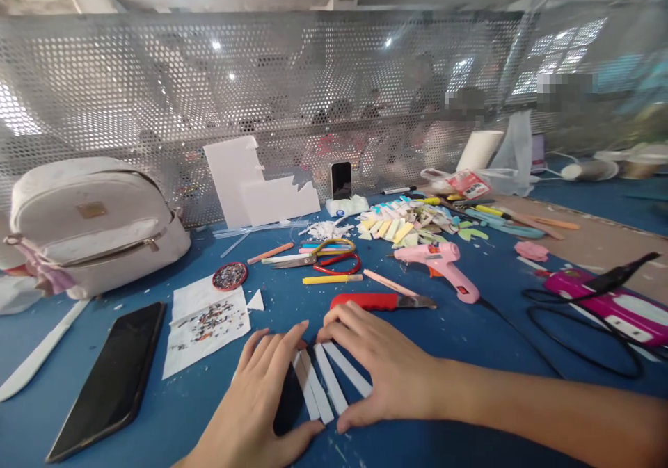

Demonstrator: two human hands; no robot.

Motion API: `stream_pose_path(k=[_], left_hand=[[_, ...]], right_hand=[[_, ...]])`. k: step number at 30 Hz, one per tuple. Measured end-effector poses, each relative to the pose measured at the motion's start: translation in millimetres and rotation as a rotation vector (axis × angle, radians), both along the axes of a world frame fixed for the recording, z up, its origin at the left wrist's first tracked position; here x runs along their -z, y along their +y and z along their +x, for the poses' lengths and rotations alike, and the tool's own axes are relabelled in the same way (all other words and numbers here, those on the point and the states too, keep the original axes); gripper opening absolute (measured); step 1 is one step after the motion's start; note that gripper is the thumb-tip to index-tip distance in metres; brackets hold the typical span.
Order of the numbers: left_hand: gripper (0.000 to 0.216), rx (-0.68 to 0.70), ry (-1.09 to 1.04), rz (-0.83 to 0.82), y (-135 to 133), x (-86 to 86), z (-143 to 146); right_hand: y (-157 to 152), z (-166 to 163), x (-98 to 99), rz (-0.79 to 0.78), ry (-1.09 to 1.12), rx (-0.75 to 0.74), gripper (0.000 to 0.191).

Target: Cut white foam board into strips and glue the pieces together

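Observation:
Several narrow white strips [326,383], of paper or thin board, lie side by side on the blue table between my hands, slightly fanned. My left hand [264,381] curves over the left strips, fingers at their far ends and thumb at the near end. Around the right strips bends my right hand [383,364], its fingertips at the far ends and its thumb by the near end. Just beyond it lies a red-handled utility knife [365,302]. Scissors [318,256] with a yellow and a red loop lie farther back, near a yellow marker [332,279].
A pink glue gun [441,263] and corded magenta power strip [610,301] lie right. Left are a phone [109,381], a backpack [99,224] and paper with dark bits [209,322]. Behind are paper scraps [410,219], white boards [261,186] and a propped phone [341,180].

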State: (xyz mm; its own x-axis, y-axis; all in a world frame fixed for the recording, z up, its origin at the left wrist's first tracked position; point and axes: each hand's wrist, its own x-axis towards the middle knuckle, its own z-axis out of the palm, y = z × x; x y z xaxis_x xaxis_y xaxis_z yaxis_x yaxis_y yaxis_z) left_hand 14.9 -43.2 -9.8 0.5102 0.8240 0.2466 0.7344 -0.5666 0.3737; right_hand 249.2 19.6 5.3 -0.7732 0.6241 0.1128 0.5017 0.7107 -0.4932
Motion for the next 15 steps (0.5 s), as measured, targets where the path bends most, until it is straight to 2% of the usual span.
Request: stream_pose_path(k=[7,10,15], left_hand=[[0.099,0.054,-0.040,-0.023,9,-3.2,18],[0.099,0.031,-0.056,-0.054,13,-4.6,25],[0.111,0.021,-0.075,-0.062,14,-7.5,21]], right_hand=[[11,6,-0.4,0.085,-0.020,0.001,0.068],[19,12,-6.9,0.066,-0.030,0.005,0.067],[15,13,-17.7,0.002,0.094,0.070,0.068]])
